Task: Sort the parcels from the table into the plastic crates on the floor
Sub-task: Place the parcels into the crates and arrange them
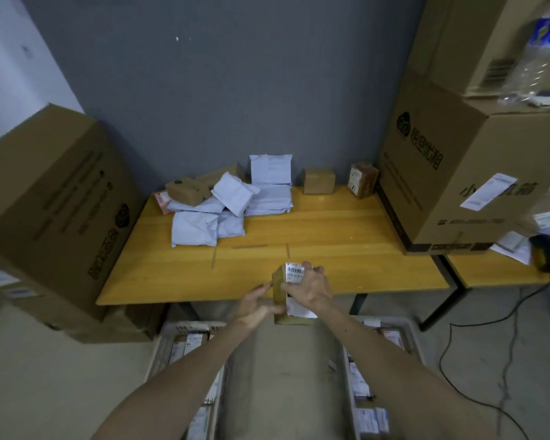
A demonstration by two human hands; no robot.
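Observation:
A small brown cardboard parcel (280, 290) with a white barcode label is held upright in front of the table's near edge. My right hand (310, 289) grips its labelled face from the right and my left hand (256, 308) holds its lower left side. On the wooden table (331, 236) lies a pile of white mailer bags (223, 211) with a brown box (188, 190) on top, plus two small brown boxes (319, 181) (363, 180) at the back. Two grey plastic crates (162, 350) (413, 341) holding parcels stand on the floor beneath my arms.
A large cardboard carton (51, 211) stands left of the table on further boxes. Big stacked cartons (477, 173) sit at the table's right end. A second table (505, 271) at right carries papers and a dark device with a black cable (464, 325) trailing over the floor.

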